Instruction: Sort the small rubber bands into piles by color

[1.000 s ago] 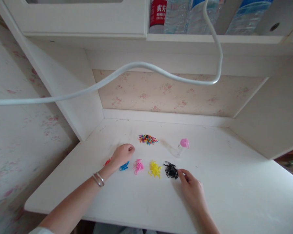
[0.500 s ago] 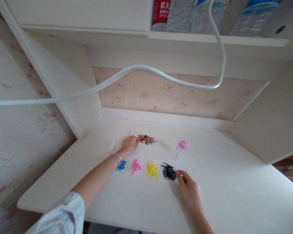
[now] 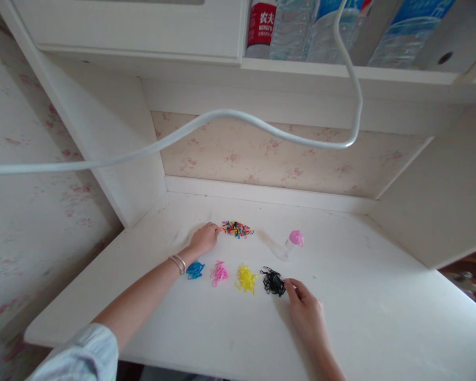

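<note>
My left hand [image 3: 205, 238], with bracelets at the wrist, is closed at the left edge of a mixed pile of small colourful rubber bands [image 3: 237, 229]. Its fingertips touch the pile, and what they pinch is too small to make out. My right hand [image 3: 308, 311] has thumb and forefinger pressed together against the right side of a pile of black rubber bands [image 3: 273, 282]; anything between them is hidden. In a row to the left lie yellow rubber bands [image 3: 246, 278], pink rubber bands [image 3: 219, 273] and blue rubber bands [image 3: 195, 270], the blue ones close to my left wrist.
A small clear bottle [image 3: 287, 250] with a pink cap [image 3: 296, 238] is behind the black pile. All of this is on a white desk [image 3: 206, 328]. A white cable [image 3: 222, 114] crosses the view above. Plastic bottles [image 3: 291, 32] fill part of the shelf overhead.
My left hand has drawn slightly left, away from the mixed pile's middle, and more of the blue pile shows. My right hand stays at the black pile. The view has tilted slightly up.
</note>
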Motion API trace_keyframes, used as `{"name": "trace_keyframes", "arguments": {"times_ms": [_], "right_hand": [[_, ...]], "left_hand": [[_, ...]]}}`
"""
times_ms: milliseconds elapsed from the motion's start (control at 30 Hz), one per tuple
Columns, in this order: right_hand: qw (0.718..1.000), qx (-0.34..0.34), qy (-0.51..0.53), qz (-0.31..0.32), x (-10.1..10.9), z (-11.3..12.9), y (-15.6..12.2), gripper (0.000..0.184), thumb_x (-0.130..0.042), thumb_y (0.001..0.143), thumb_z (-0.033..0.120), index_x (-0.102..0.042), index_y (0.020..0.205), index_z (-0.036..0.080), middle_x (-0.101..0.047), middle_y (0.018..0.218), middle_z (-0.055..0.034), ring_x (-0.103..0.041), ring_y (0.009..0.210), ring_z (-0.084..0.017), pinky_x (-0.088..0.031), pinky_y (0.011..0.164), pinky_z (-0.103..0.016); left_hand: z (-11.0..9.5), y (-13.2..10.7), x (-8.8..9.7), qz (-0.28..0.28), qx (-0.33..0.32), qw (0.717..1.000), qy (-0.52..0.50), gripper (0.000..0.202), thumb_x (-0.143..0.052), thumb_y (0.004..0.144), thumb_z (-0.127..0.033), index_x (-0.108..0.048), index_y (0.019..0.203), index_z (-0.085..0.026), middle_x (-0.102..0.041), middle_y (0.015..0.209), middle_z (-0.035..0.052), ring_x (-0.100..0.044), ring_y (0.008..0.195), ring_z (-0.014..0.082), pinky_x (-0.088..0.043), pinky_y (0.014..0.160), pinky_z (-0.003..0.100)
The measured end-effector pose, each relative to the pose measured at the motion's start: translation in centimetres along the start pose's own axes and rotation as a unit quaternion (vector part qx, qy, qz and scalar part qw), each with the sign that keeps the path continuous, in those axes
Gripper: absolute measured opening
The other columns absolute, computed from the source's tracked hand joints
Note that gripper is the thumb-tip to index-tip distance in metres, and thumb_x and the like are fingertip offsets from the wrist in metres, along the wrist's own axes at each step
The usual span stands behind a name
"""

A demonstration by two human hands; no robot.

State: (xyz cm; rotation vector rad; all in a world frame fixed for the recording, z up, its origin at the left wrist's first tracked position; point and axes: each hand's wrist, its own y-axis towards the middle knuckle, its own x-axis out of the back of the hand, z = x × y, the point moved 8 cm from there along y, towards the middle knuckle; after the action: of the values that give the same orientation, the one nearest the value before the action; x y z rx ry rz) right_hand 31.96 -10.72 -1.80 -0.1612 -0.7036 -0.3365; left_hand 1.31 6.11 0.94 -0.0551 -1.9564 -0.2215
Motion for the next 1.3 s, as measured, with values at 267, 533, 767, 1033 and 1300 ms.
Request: {"name": "trace_keyframes", "arguments": {"times_ms": [267, 533, 767, 1033, 1300], "right_hand": [[1.000, -0.009, -0.009, 0.012, -0.2, -0.2, 0.0, 0.046, -0.038, 0.081, 0.060, -0.065, 0.097, 0.026, -0.069, 0.075, -0.0007, -0.062, 0.071, -0.018, -0.040, 0.065, -0.023], [0.999, 0.000, -0.038, 0.021, -0.4, -0.5, 0.1, 0.047, -0.037, 0.081, 0.060, -0.065, 0.098, 0.026, -0.070, 0.083, -0.0019, -0.063, 0.075, -0.018, -0.041, 0.068, -0.024], [0.998, 0.010, -0.052, 0.030, -0.7, -0.4, -0.1, 0.049, -0.036, 0.081, 0.060, -0.066, 0.100, 0.026, -0.071, 0.088, -0.0034, -0.063, 0.081, -0.020, -0.041, 0.070, -0.024], [0.998, -0.006, -0.060, 0.031, -0.8, -0.5, 0.0, 0.049, -0.037, 0.080, 0.062, -0.066, 0.099, 0.028, -0.071, 0.090, -0.0026, -0.063, 0.084, -0.021, -0.042, 0.071, -0.025], [0.999, -0.008, -0.042, 0.028, -0.7, -0.4, -0.2, 0.049, -0.037, 0.080, 0.061, -0.066, 0.099, 0.026, -0.071, 0.092, -0.0026, -0.063, 0.087, -0.021, -0.041, 0.072, -0.023]], "left_hand": [[1.6, -1.5, 4.5, -0.046, -0.029, 0.997, -0.060, 0.027, -0.041, 0.088, -0.027, -0.066, 0.090, -0.017, -0.067, 0.093, 0.0059, -0.060, 0.087, 0.0163, -0.044, 0.080, 0.027], [5.5, -7.3, 7.3, -0.060, -0.008, 0.995, -0.077, 0.031, -0.041, 0.085, -0.035, -0.067, 0.085, -0.018, -0.066, 0.084, 0.0040, -0.059, 0.076, 0.0157, -0.043, 0.069, 0.025], [8.7, -13.4, 8.6, -0.052, 0.016, 0.996, -0.068, 0.028, -0.042, 0.086, -0.034, -0.065, 0.083, -0.020, -0.064, 0.083, 0.0022, -0.059, 0.075, 0.0156, -0.042, 0.069, 0.026], [8.0, -15.3, 7.6, -0.041, -0.006, 0.998, -0.054, 0.028, -0.038, 0.090, -0.032, -0.063, 0.086, -0.022, -0.063, 0.086, 0.0009, -0.059, 0.080, 0.0151, -0.042, 0.072, 0.025], [8.3, -16.9, 7.4, -0.071, 0.026, 0.996, -0.047, 0.028, -0.036, 0.091, -0.036, -0.060, 0.088, -0.022, -0.062, 0.086, 0.0009, -0.058, 0.076, 0.0144, -0.043, 0.070, 0.025]]}}
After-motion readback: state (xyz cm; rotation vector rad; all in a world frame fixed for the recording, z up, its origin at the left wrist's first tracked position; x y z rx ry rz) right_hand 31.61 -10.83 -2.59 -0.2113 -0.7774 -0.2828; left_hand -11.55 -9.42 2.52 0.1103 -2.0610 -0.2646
